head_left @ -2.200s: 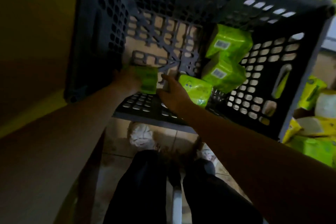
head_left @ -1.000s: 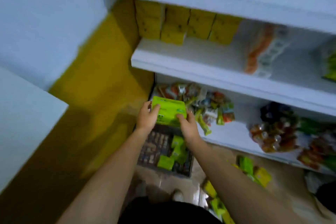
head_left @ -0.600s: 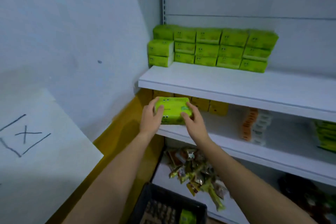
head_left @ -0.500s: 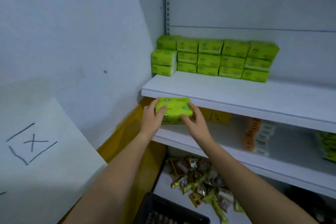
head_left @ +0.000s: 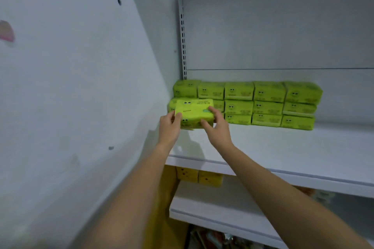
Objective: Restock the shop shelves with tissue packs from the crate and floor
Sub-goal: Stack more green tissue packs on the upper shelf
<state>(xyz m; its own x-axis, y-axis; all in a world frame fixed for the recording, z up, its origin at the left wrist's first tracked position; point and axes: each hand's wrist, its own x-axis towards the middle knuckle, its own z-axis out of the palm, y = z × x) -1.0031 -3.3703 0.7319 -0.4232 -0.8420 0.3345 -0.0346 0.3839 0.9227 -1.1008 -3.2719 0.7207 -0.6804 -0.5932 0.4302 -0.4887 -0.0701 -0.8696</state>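
Lifted from below the shelf [head_left: 283, 147] edge, the tissue pack [head_left: 193, 112] now sits gripped between left hand [head_left: 169, 127] and right hand [head_left: 217, 128], just before the stacked packs [head_left: 267, 103]. Placing step; next, set it down and let go.

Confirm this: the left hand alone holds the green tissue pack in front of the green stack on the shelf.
Not alone: the head view shows the left hand and the right hand both holding the green tissue pack in front of the green stack on the shelf.
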